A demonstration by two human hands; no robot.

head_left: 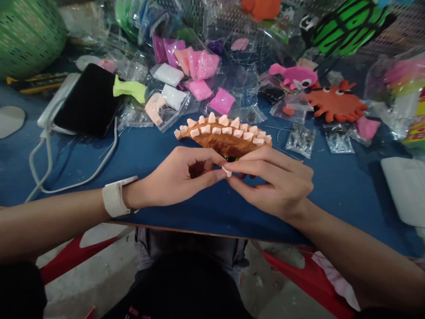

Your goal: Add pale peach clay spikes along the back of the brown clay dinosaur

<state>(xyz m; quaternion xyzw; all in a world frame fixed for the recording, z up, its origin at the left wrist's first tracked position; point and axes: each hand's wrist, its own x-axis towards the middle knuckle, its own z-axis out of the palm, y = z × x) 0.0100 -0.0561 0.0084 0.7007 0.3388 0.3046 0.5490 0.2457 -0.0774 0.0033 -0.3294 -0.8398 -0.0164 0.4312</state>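
Between the fingertips of both hands is a small piece of pale pink clay point(227, 171). My left hand point(182, 173) pinches it from the left with thumb and forefinger. From the other side my right hand point(275, 179) pinches the same piece. Just beyond the fingers stands a brown clay figure point(219, 142), curved along its top, with rows of pale pink clay pieces on its back. Its lower part is hidden behind my hands.
A black tablet point(89, 99) with a white cable point(99, 164) lies left. Bagged clay packets point(199, 88) spread across the back. An orange clay crab point(338, 104) and pink clay fish point(294, 76) are at right, near small clear bags point(300, 141). A white object point(405, 190) sits far right.
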